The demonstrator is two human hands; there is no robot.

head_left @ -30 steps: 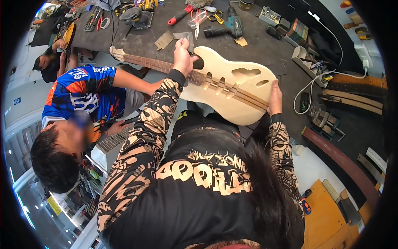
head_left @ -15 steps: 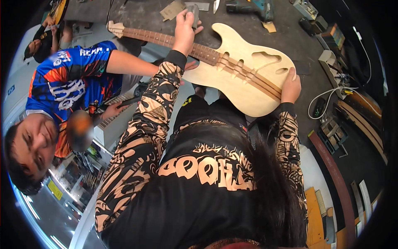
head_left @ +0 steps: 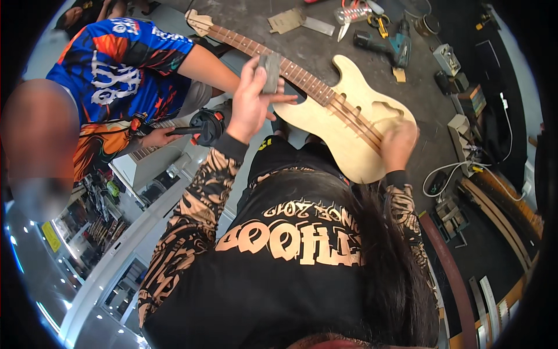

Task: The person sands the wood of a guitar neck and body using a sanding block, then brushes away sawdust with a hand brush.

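Observation:
An unpainted electric guitar lies across the bench edge, with a pale wooden body (head_left: 349,142) and a dark fretboard (head_left: 250,47). Strips of darker wood run along the middle of the body, beside routed cavities. My left hand (head_left: 247,102) is raised near the neck joint, its fingers around a grey block (head_left: 269,74) that looks like a sanding block. Over the lower end of the body, my right hand (head_left: 399,145) is smeared by motion, so its fingers cannot be made out. Another person's hand (head_left: 283,100) reaches in beside the guitar body.
On the dark bench (head_left: 314,49) are a cordless drill (head_left: 398,49), yellow-handled scissors (head_left: 381,24), a brown paper piece (head_left: 286,20) and a metal strip (head_left: 318,26). A white cable (head_left: 465,166) loops at the right. A person in a blue shirt (head_left: 125,64) stands close at left.
My left hand with the block has come down from the bench to the guitar neck. My right hand has moved from the body's end edge onto its top. The view has shifted.

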